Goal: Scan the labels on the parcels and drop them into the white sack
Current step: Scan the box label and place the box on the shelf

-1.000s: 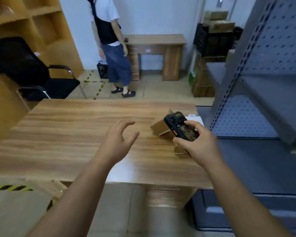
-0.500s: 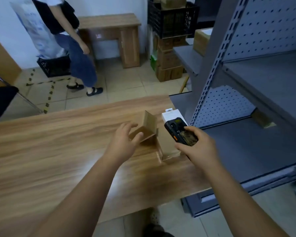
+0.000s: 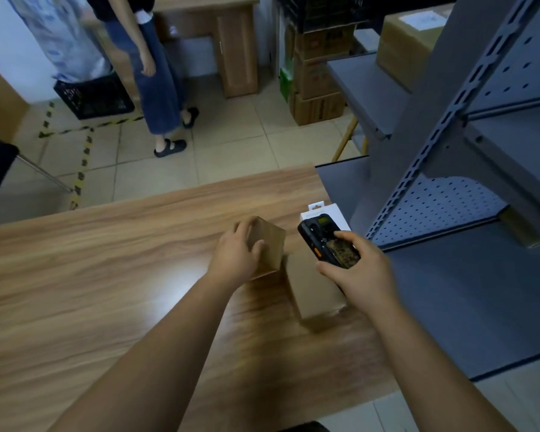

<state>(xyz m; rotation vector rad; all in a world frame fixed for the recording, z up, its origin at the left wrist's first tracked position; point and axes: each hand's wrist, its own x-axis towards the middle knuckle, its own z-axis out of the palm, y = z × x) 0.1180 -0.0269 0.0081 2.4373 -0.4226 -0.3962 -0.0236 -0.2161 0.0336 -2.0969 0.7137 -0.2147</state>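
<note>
Fingers of the left hand curl over the far top edge of the upright brown parcel, thumb across its near face; the grip looks closed on it, parcel not yet lifted off the worktop. Right hand holds the black handheld scanner, fingers wrapped round its body, thumb on the upper face, screen end pointing far.

Parcels sit at the right end of the worktop. Upright brown parcel stands tall, long axis vertical. Just right and nearer lies a flat brown parcel, long axis running near to far, partly under the right hand. Beyond the scanner, a small white box at the far right edge.

Key relation: the gripped parcel is just left of the scanner head, close beside it. No label visible on the faces shown. Judgement: the left hand likely has to turn the parcel so a label faces the scanner.

White sack not identifiable in view. Grey metal shelving stands right of the worktop; another person on the floor far left.
</note>
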